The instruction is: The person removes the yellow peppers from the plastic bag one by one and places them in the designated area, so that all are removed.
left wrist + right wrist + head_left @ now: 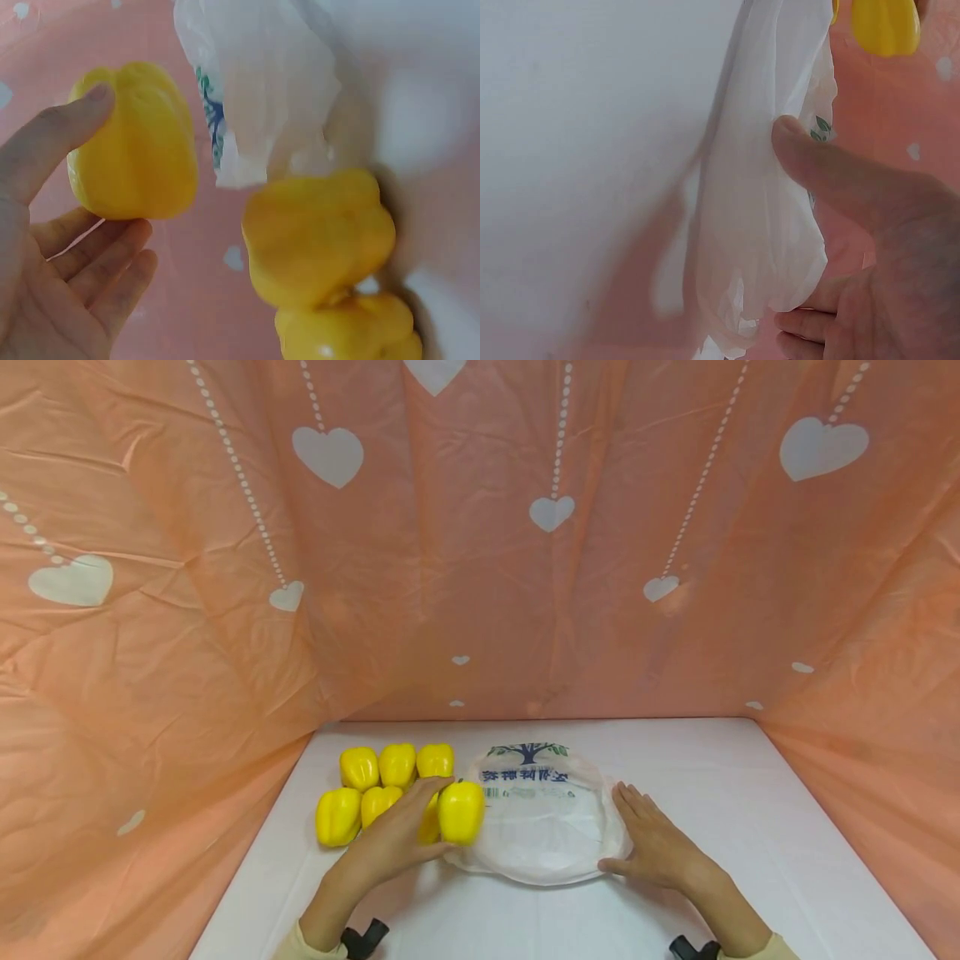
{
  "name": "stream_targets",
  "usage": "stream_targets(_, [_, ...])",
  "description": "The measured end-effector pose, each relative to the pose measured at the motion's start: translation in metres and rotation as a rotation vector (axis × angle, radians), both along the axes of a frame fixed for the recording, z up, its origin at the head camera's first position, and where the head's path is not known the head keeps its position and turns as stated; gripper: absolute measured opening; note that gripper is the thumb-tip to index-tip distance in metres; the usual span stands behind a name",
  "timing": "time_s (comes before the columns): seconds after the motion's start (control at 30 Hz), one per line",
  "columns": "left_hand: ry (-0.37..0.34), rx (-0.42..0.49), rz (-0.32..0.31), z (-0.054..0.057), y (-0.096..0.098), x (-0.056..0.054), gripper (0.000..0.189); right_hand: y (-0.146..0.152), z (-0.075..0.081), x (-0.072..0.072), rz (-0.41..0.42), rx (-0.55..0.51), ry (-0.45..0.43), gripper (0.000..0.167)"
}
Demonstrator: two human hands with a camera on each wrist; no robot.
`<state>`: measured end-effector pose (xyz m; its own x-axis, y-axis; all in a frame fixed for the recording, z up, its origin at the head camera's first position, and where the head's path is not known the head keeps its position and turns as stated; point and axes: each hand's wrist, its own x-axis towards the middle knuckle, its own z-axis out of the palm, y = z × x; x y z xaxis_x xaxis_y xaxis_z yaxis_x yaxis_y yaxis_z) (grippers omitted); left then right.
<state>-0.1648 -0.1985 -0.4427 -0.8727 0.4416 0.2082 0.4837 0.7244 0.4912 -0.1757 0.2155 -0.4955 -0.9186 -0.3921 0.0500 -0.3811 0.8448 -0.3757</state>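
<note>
My left hand (401, 835) holds a yellow bell pepper (461, 812) between thumb and fingers, just left of the white plastic bag (540, 839). In the left wrist view the thumb lies across the top of that held pepper (139, 150), the fingertips beneath it. On the bag's right edge rests my right hand (660, 843), thumb and fingers spread. Seen in the right wrist view, the right thumb (817, 161) lies against the bag (754, 195), fingers straight along its side. The bag stands rounded, with a tree print and lettering.
Several more yellow bell peppers (359, 768) stand in two rows at the left, partly hidden behind my left hand. They sit on a white table (750, 810). An orange curtain (487, 585) with white hearts hangs behind and at both sides.
</note>
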Motion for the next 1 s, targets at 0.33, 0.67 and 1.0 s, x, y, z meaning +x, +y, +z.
stream_targets(0.33, [-0.018, 0.017, -0.033, 0.004, -0.030, 0.008, 0.084, 0.000, 0.002, 0.001, 0.008, -0.003, 0.015, 0.120])
stream_targets(0.67, [-0.085, -0.028, -0.038, -0.004, -0.049, 0.024, 0.081, 0.001, -0.002, 0.001, -0.001, -0.016, -0.001, 0.120])
stream_targets(1.0, [-0.064, -0.067, -0.091, -0.018, -0.061, 0.034, 0.080, 0.000, 0.000, 0.001, -0.001, -0.006, 0.005, 0.120])
